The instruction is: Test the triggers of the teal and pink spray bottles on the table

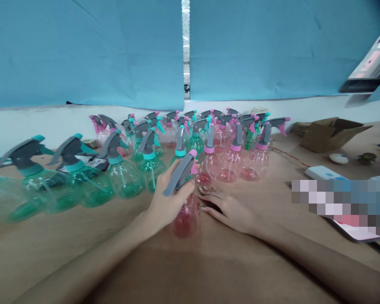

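Note:
My left hand (169, 194) is wrapped round the neck of a pink spray bottle (184, 219), just under its grey trigger head with a pink nozzle. The bottle stands roughly upright near the middle of the wooden table. Beside it on the right, my right hand (231, 209) lies palm down on the table with its fingers stretched toward the bottle. Behind my hands, several pink spray bottles (230, 164) stand in a row at the right. A row of green spray bottles (125, 177) curves away to the left.
More green and pink spray bottles crowd the back by the wall. At the right are an open cardboard box (327, 135), a white computer mouse (338, 158), a white power strip (324, 172) and a partly pixelated phone or tablet (356, 230). Blue cloth (114, 50) covers the wall.

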A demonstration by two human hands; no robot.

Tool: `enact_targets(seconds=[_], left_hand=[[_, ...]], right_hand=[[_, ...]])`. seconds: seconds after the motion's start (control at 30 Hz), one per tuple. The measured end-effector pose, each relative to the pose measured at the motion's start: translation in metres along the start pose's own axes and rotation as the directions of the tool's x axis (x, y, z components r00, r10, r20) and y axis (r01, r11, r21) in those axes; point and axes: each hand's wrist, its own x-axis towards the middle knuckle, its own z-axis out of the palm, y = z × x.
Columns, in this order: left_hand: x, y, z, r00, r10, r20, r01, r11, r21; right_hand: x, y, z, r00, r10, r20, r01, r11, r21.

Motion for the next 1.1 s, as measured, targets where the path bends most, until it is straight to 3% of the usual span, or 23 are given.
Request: enact_targets(seconds=[1.1], left_hand=[[0.0006, 0.0015, -0.0004, 1.000, 0.006, -0.011, -0.006, 1.000, 0.001]], right_hand=[[0.0006, -0.0002, -0.0006, 1.000, -0.010, -0.007, 0.011, 1.000, 0.015]])
